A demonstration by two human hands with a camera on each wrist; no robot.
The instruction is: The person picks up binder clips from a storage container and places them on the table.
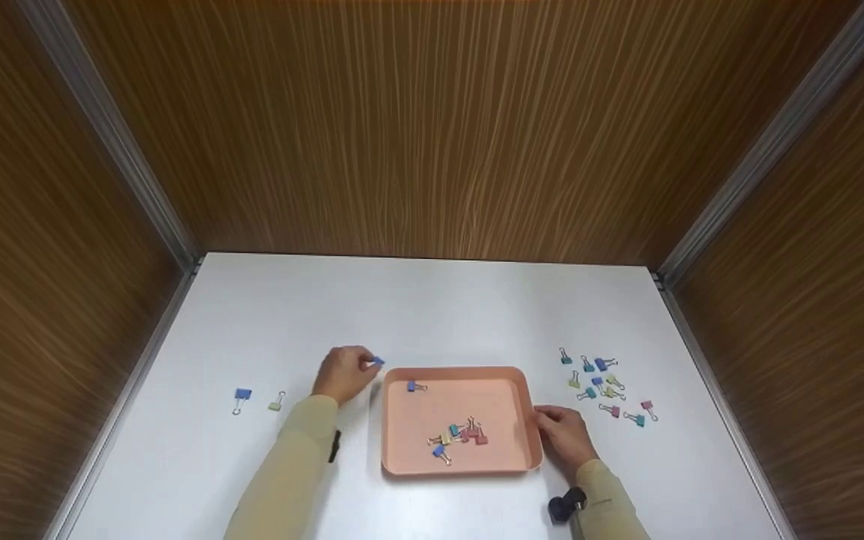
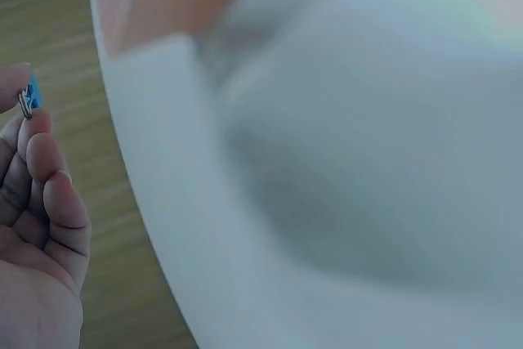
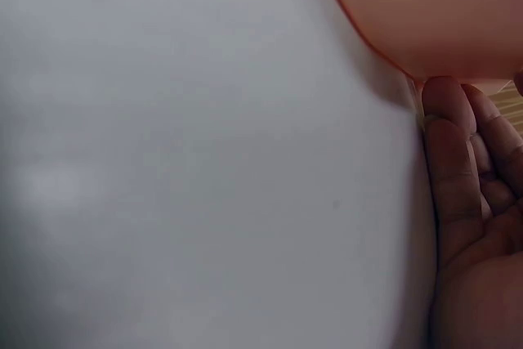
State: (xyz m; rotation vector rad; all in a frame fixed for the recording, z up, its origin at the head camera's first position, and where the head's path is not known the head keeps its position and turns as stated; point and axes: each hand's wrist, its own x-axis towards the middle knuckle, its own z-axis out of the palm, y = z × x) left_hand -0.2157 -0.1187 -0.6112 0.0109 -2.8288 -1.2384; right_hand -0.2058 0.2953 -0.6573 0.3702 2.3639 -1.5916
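Between thumb and fingertips my left hand (image 1: 346,373) pinches a blue binder clip (image 1: 377,361), just off the back left corner of the pink tray (image 1: 387,427). In the left wrist view the clip (image 2: 33,91) shows its metal handle against the fingers. My right hand (image 1: 563,433) holds the tray's right side wall; the right wrist view shows its fingers (image 3: 453,165) up against the outer wall. Inside the tray, one blue binder clip (image 1: 412,387) lies near the back left, and a mixed cluster of binder clips (image 1: 456,430) lies toward the front.
On the white table (image 1: 289,300), several coloured binder clips (image 1: 589,393) are scattered right of the tray. A blue clip (image 1: 243,394) and a yellow-green clip (image 1: 275,406) lie at the left. Wood-grain panels (image 1: 417,135) enclose the table's back and sides.
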